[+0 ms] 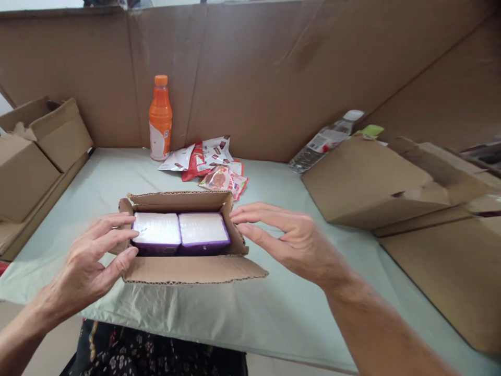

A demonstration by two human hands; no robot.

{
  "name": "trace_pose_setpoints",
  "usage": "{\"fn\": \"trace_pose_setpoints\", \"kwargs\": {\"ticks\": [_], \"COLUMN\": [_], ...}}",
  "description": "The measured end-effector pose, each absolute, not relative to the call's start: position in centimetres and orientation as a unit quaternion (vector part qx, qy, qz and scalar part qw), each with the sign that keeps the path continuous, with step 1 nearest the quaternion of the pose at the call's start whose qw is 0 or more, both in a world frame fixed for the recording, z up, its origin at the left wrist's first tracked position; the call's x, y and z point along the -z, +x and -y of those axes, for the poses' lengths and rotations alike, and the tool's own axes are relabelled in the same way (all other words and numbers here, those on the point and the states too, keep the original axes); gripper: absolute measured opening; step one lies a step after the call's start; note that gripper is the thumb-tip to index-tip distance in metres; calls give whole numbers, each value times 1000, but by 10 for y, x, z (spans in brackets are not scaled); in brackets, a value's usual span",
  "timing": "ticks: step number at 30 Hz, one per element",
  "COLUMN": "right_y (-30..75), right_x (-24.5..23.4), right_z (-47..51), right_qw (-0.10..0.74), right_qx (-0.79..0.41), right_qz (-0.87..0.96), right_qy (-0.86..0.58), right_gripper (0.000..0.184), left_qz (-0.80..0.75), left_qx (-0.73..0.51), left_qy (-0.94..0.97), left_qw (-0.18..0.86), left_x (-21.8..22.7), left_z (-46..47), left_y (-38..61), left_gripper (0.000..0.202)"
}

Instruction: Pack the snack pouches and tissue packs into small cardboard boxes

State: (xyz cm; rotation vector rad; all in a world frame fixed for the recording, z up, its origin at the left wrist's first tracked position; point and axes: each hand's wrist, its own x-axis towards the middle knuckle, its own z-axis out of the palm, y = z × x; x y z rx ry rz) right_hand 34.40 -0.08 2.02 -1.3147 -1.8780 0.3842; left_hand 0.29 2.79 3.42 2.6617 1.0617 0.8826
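Note:
An open cardboard box (195, 269) stands near the front of the table, its near flap folded out toward me. Two tissue packs, white on top with purple edges, lie side by side inside: a left pack (156, 227) and a right pack (204, 228). My left hand (99, 250) is at the box's left end, fingers apart, with fingertips over the rim beside the left pack. At the right end, my right hand (279, 232) has its fingers stretched out, the tips at the box's right wall. Neither hand is closed around anything.
Behind the box lie several snack packets (205, 156) and an upright orange drink bottle (160, 120). A clear plastic bottle (326, 140) leans by cardboard boxes (368, 180) on the right. Another cardboard box (27, 172) stands left. A tall cardboard wall (242, 78) closes off the back.

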Motion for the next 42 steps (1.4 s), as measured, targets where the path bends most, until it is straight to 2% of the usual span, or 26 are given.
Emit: {"fn": "trace_pose_setpoints", "kwargs": {"ticks": [5,13,21,27,33,37,40,42], "right_y": [333,333,322,323,344,353,350,347], "right_x": [-22,-8,-17,-9,0,11,13,13], "right_z": [-7,-11,-26,-38,-16,-1,0,-4], "right_qw": [315,331,238,283,382,466,486,469], "right_qx": [-184,-183,-126,-176,-288,-238,-143,-97], "right_qz": [775,759,809,776,720,697,697,721], "right_qy": [-516,-529,-522,-536,-502,-490,-507,-501], "right_gripper": [20,23,43,40,34,31,56,66], "left_qz": [-332,-336,-325,-297,-352,-412,-445,-446], "left_qx": [-301,-330,-374,-322,-335,-375,-376,-377], "left_qy": [887,860,840,873,859,822,807,807], "left_qw": [111,195,220,214,158,118,94,89], "left_x": [-30,-19,0,-2,0,9,16,21], "left_z": [-31,-27,-16,-14,-19,-22,-26,-29], "left_y": [7,-9,-2,-2,5,16,21,20], "left_gripper": [18,31,31,47,36,47,61,67]}}
